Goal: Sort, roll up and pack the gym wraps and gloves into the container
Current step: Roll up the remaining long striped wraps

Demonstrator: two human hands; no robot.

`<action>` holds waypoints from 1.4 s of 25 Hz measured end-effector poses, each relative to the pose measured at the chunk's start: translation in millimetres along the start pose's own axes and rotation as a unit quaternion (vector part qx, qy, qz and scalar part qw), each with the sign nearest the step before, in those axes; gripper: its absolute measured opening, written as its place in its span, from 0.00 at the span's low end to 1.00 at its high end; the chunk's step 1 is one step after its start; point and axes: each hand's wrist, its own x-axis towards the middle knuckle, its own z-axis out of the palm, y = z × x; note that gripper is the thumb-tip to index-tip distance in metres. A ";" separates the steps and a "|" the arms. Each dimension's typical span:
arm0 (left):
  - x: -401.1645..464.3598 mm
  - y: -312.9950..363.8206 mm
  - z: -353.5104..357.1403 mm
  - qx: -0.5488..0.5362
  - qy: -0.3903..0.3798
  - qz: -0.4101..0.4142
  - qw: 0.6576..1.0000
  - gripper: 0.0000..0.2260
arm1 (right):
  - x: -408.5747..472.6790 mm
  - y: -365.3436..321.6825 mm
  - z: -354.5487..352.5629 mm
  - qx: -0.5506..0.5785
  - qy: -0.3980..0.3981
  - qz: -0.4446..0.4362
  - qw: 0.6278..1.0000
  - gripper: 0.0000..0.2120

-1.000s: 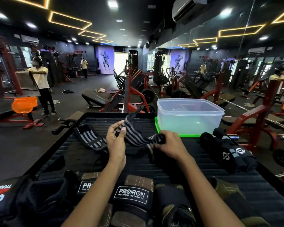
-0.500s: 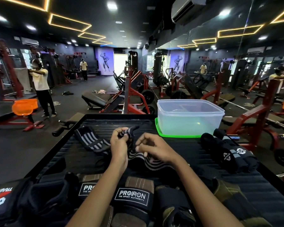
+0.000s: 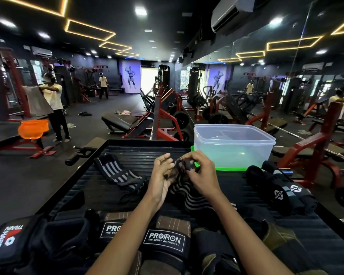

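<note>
Hands: your left hand (image 3: 160,179) and right hand (image 3: 202,175) pinch the striped wrist wrap (image 3: 184,192) at its far end. It trails toward you along the bench (image 3: 139,153), just before the plastic container (image 3: 233,147).

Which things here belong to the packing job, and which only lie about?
Job: black-and-grey striped wrap in both hands; second striped wrap; rolled black wraps; PROIRON gloves; clear plastic container.

Lying about: orange seat; pink cloth on the floor.
</note>
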 end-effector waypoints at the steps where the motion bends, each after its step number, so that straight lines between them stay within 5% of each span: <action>1: 0.4 -1.9 -1.0 0.052 -0.023 0.010 0.998 0.20 | 0.2 -0.2 -0.5 -0.032 0.028 -0.013 0.999 0.06; 4: -2.0 -11.1 -3.3 0.352 -0.071 0.039 0.933 0.19 | 0.9 -2.1 -4.6 -0.035 0.100 0.018 0.994 0.07; 6: -0.5 -17.4 -11.0 0.438 -0.038 0.023 0.898 0.11 | 2.3 -3.5 -8.7 -0.015 0.127 0.055 0.990 0.09; 9: 8.3 -17.3 -18.8 0.321 0.038 -0.028 0.946 0.03 | 10.3 -9.1 -13.5 -0.003 0.141 0.059 0.988 0.09; 13: 8.5 -1.8 -11.1 0.081 0.021 -0.043 0.996 0.09 | 26.4 -18.7 -11.7 0.009 0.117 0.051 0.992 0.07; 17: 7.6 -2.6 -16.0 0.209 0.050 -0.031 0.976 0.12 | 27.9 -10.8 -7.2 0.000 0.116 0.055 0.992 0.06; 19: 8.9 -5.9 -20.4 0.376 0.081 0.028 0.922 0.06 | 23.2 -0.2 -6.2 -0.005 0.105 0.060 0.993 0.06; 21: 8.7 -7.8 -19.2 0.476 0.066 0.094 0.872 0.12 | 18.5 9.2 -6.0 -0.024 0.058 0.047 0.997 0.07; 25: 3.8 -1.9 -11.2 0.406 0.073 0.154 0.898 0.11 | 14.7 13.4 -4.2 -0.023 -0.046 0.041 0.998 0.15; 32: 3.4 3.5 -11.9 0.251 0.103 0.206 0.940 0.18 | 13.8 10.8 -3.2 -0.008 -0.053 0.079 0.995 0.12; 35: 4.8 1.4 -14.2 0.261 0.117 0.212 0.935 0.06 | 12.4 11.3 -4.9 -0.004 -0.048 0.093 0.994 0.09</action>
